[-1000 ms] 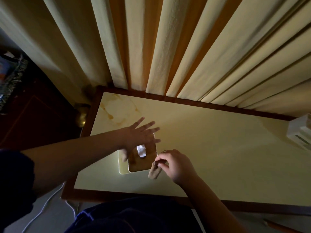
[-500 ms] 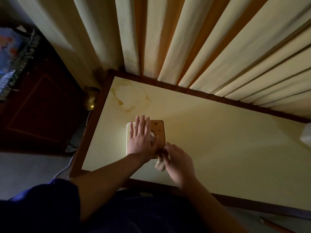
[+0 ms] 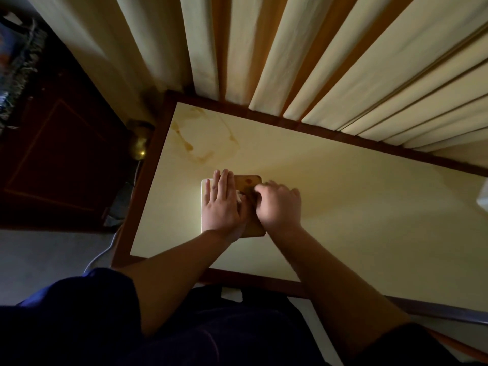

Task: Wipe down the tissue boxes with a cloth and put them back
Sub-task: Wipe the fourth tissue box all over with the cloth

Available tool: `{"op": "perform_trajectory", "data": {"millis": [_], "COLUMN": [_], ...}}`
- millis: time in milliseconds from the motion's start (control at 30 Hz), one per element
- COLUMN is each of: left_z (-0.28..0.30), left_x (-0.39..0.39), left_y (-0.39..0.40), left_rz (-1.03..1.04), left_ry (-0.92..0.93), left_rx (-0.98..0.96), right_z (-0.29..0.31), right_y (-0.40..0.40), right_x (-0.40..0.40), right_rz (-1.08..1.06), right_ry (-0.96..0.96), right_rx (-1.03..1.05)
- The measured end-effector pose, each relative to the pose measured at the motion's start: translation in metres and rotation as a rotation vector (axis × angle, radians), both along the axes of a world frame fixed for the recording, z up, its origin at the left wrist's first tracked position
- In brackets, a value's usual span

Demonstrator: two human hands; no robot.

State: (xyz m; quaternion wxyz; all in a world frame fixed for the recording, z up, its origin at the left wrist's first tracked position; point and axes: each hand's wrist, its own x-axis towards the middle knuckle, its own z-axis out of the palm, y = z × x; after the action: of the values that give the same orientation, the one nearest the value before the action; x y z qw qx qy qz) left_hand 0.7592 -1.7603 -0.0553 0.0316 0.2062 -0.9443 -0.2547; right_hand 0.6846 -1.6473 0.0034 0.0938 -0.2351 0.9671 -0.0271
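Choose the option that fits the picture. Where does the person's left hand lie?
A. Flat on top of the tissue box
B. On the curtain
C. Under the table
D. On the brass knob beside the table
A: the left hand lies with fingers straight on top of the tissue box on the table.

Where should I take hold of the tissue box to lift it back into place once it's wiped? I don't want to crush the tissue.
Take the tissue box by its two long side walls, coming from above, probably. It lies flat on the table, and the left hand lies flat on its top by the tissue slot. The right hand covers the right edge, so its grip should clear first.
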Motion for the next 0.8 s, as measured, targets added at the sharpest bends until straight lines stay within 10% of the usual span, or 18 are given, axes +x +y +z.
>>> {"op": "perform_trajectory", "data": {"millis": [800], "left_z": [-0.012], "left_x": [-0.002], "left_y": [-0.002], "left_rz": [-0.044], "left_ry": [0.008], "left_rx": [-0.002], "right_z": [-0.014], "right_y": [0.063], "right_x": [0.075], "right_rz": [0.155], "right_ry": [0.099], "right_rx": [-0.063]}}
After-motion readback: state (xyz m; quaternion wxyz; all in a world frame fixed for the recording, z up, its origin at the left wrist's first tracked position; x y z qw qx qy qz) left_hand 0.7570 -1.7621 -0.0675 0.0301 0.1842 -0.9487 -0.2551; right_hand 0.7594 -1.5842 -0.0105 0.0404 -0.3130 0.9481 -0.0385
